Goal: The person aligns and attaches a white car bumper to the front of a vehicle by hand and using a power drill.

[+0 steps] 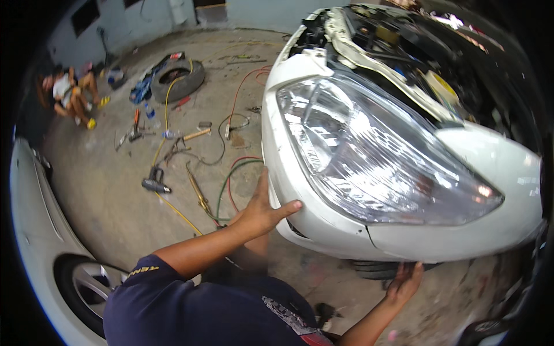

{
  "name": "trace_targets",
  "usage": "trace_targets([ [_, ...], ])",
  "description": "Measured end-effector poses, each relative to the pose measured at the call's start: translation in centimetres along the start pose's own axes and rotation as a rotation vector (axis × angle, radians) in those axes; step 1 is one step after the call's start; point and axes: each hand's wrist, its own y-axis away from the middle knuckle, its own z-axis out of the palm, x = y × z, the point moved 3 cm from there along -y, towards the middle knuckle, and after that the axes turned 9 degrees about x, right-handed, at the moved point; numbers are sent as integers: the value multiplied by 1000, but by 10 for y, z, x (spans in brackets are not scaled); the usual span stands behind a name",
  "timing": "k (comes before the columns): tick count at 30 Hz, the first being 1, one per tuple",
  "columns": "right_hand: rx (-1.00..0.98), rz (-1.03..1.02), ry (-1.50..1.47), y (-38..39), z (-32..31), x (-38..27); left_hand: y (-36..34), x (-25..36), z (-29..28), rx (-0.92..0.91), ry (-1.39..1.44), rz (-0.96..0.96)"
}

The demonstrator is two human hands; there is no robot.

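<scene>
A white car front bumper (323,222) with a large clear headlight (369,155) fills the right half of the view. My left hand (262,210) grips the bumper's left corner, thumb on the front face and fingers behind the edge. My right hand (405,282) reaches up from below and holds the bumper's lower edge, palm turned toward me, fingertips hidden behind the lip. A crack runs down the bumper skin (369,236) between my hands. A dark tyre (378,268) shows under the bumper.
The open engine bay (404,46) lies behind the headlight. Red, green and yellow hoses (228,184), a power drill (154,184), hand tools and a loose tyre (179,81) lie on the concrete floor. A person (72,95) sits far left. Another white car's wheel (86,282) is at lower left.
</scene>
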Motion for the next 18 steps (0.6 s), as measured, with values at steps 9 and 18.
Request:
trace_targets([
  [9, -166, 7, 124, -6, 0, -17, 12, -3, 50, 137, 267, -50],
  [18, -276, -12, 161, -11, -1, -24, 18, 1, 72, 407, 345, -78],
])
